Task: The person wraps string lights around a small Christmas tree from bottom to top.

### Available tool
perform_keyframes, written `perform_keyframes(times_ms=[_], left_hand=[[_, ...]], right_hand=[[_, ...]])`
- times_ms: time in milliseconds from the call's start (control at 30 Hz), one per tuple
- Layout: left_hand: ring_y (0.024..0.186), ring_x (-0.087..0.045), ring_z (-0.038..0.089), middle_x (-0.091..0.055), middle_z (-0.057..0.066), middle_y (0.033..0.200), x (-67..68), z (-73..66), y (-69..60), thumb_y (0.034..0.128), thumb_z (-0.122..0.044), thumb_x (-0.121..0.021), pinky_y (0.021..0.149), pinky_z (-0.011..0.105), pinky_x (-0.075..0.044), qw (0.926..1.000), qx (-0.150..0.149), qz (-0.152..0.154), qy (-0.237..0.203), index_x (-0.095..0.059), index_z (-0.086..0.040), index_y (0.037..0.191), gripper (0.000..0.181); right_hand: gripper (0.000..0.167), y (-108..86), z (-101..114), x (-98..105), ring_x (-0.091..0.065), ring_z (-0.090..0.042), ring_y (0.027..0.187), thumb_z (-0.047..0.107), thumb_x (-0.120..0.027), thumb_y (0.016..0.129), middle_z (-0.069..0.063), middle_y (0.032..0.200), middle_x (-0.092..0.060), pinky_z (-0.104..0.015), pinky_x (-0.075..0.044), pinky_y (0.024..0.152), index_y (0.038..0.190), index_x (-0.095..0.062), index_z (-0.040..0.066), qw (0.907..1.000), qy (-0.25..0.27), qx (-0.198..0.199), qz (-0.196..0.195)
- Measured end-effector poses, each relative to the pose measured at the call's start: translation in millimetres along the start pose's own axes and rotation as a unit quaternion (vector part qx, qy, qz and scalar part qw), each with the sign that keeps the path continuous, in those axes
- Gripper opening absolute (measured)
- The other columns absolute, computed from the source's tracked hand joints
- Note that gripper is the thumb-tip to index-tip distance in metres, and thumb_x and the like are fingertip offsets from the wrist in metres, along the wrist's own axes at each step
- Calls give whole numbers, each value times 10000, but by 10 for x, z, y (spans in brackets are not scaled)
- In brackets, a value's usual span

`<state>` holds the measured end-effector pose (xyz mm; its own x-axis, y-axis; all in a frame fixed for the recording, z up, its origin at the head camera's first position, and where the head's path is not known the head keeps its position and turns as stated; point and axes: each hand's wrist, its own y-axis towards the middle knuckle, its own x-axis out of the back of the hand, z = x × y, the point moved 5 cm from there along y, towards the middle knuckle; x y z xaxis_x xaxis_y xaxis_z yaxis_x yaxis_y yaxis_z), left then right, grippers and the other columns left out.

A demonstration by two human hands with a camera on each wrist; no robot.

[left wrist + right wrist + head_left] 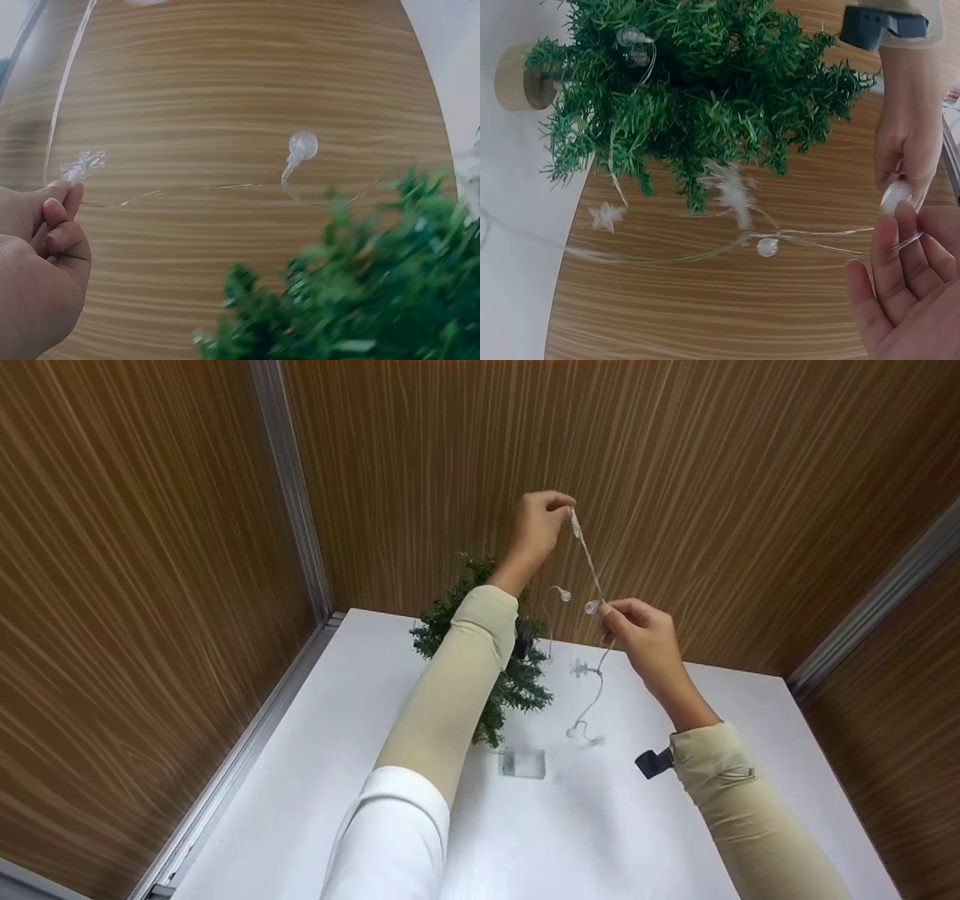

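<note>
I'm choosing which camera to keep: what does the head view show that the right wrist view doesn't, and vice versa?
Only the head view shows the clear box. Only the right wrist view shows the tan base of the green tree. Both share the tree, white table, string of lights, left hand and right hand.

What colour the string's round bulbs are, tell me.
Clear, with a whitish look; the round bulbs show best in the left wrist view.

Tree (521,686) on table (622,840), string lights (592,607) to its right, box (525,763) (also on table) before it, panel (420,472) behind.
</note>
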<state>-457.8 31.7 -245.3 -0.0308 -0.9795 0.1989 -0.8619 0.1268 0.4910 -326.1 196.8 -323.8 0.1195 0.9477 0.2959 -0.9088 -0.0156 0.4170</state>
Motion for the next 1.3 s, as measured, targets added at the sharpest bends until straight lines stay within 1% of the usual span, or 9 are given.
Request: perform_keyframes(times_ms=[267,467,567,733,833,967,1033,1200,1300], left_hand=[[1088,-675,187,-723,131,1184,246,-90,101,997,-31,-605,870,198,-514,9999,100,-131,-24,-735,15,1154,209],[1079,-676,185,-723,139,1176,339,-97,159,991,-12,-607,863,197,-517,9995,190,-144,-195,-744,18,1134,200],[1082,-675,187,-720,142,1179,387,-89,182,992,-11,-606,868,202,-517,9995,206,-165,-190,-743,21,1134,200],[1088,-670,187,-718,125,1191,500,-41,197,1000,-23,-599,877,224,-523,9993,308,-191,123,-744,5,1145,206],[1091,-669,187,-713,123,1207,573,9,189,1008,-26,-587,882,240,-526,9987,414,-177,243,-742,-1,1153,214],[1084,-668,200,-709,147,1204,664,51,195,1008,-17,-582,889,260,-525,9985,485,-182,184,-735,18,1155,215],[1085,-665,203,-707,150,1203,702,54,203,1010,-17,-579,895,264,-522,9983,533,-147,156,-731,21,1162,218],[1114,-653,188,-699,131,1226,807,37,226,1022,-41,-568,918,261,-514,9976,617,21,305,-723,3,1190,233],[1125,-648,187,-700,127,1233,872,35,243,1019,-40,-573,923,268,-511,9972,619,41,407,-727,-1,1189,232]], right_hand=[[217,-64,16,-104,-635,-100,730,158,-617,1015,37,770,-651,-214,-559,703,1010,-689,-46,9999,-60,93,17],[224,-121,40,-149,-659,-162,753,163,-636,1005,0,790,-675,-237,-575,726,1008,-694,-53,9999,14,117,96],[221,-154,51,-184,-661,-155,765,148,-635,1004,-65,817,-688,-238,-573,738,1016,-693,-66,9998,27,112,162],[223,-220,85,-246,-673,-133,796,178,-650,1000,-214,874,-696,-230,-555,791,1013,-705,-38,9996,-129,150,187],[227,-251,90,-270,-682,-118,823,195,-655,998,-204,895,-707,-217,-547,808,1033,-710,-22,9992,-274,185,203],[213,-276,91,-279,-692,-150,824,155,-659,992,-181,915,-710,-227,-567,784,1073,-707,-37,9994,-184,238,185],[198,-288,88,-276,-689,-151,802,131,-657,990,-125,900,-713,-227,-573,755,1084,-710,-35,9995,-176,222,168],[184,-302,75,-299,-665,-109,784,148,-665,987,3,833,-694,-214,-557,738,1043,-735,-12,9987,-410,174,228],[194,-305,63,-318,-660,-115,814,185,-685,978,-13,836,-695,-220,-543,773,1018,-744,5,9987,-399,93,293]])
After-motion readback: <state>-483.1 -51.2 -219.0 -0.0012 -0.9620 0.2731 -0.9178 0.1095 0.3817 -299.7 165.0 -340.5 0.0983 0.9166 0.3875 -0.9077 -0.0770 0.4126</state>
